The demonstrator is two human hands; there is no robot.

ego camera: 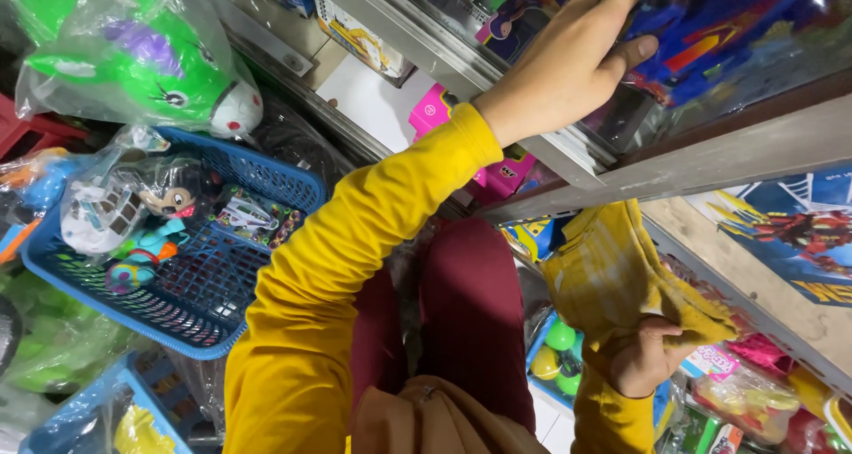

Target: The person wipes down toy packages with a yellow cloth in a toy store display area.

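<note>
In the head view, the left hand (568,63) was seen raised to a grey shelf (710,157), its palm laid against a clear-wrapped toy package (728,28) in blue and red that stood on that shelf. The thumb was pressed to the package's front; the other fingers ran past the top edge of the picture, so whether they were spread or curled could not be told. The arm was covered by a yellow sleeve (337,268).

Lower right, the right hand (643,356) was seen with its fingers closed, pinching a yellow cloth (621,276), which hung bunched just below the shelf's edge and above a blue bin with green and yellow balls (559,352).

To the left, a blue plastic basket (275,174) was seen holding bagged toys, among them a big-eared mouse figure (173,197). Above the basket a green plush toy in a clear bag (133,55) was seen. Dark red trousers (475,312) filled the middle of the view.
</note>
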